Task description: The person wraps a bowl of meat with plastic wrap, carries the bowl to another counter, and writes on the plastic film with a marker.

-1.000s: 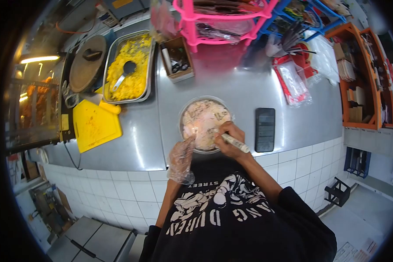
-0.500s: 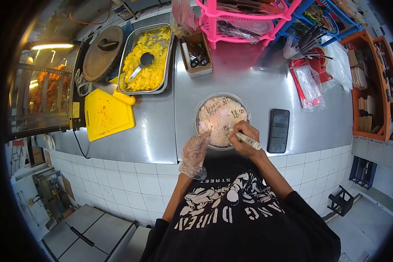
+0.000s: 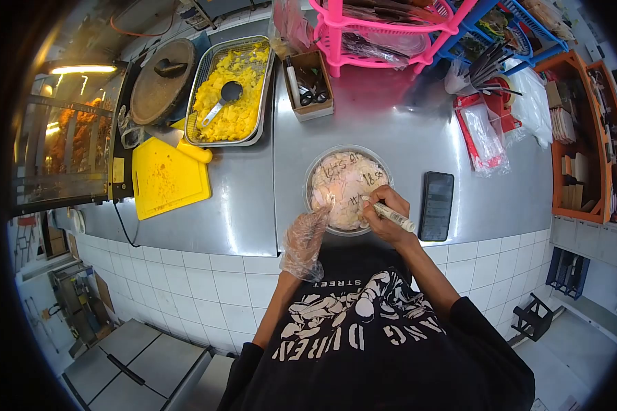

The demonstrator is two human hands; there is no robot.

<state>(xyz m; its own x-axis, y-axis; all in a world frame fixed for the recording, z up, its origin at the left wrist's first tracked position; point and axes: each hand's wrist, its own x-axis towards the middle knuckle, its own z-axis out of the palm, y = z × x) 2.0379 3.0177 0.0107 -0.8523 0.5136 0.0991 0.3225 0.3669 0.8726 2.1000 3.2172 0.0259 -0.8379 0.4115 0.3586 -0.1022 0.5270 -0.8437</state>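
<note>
A round clear plastic tub [image 3: 322, 164] with pale pink contents sits on the steel counter. Its lid carries black handwriting, including what looks like "18.50" and a short mark near my right hand. My left hand [image 3: 305, 240], in a clear plastic glove, grips the tub's near-left edge, fingertips over the rim. Bare, my right hand [image 3: 389, 214] is closed round a white marker pen [image 3: 399, 219], with its tip at the lid. A dark phone [image 3: 437, 205] lies to the right of that hand.
A yellow cutting board [image 3: 168, 179] and a tray of yellow food [image 3: 262, 113] with a scoop [image 3: 230, 92] are at left. Behind stand a small box [image 3: 315, 113] with scissors and a pink rack [image 3: 334, 41]. Plastic bags [image 3: 483, 140] lie at right.
My right hand and the marker pen have shifted slightly right and up over the lid. The black mark by the pen's tip has grown. My left hand stays in place.
</note>
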